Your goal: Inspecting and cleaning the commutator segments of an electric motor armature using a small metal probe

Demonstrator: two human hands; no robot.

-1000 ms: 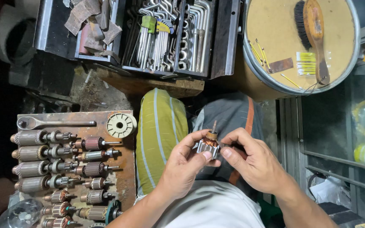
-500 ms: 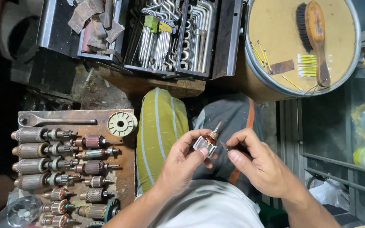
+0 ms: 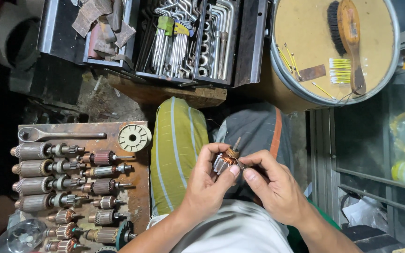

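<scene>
Both hands, left hand (image 3: 207, 185) and right hand (image 3: 277, 187), pinch a small motor armature (image 3: 226, 159) with closed fingertips, seemingly inspecting its copper windings; turning it needs a light grip

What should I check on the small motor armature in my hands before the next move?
1. Left hand grips the small armature: ok.
2. Right hand fingers touch its winding end: ok.
3. Shaft tip clear of both hands, pointing up and away: ok.
4. Winding condition: cannot tell, too small.
5. Board of armatures on the left lies apart from the hands: ok.
6. Open toolbox lies apart from the hands, above them in the head view: ok.
</scene>
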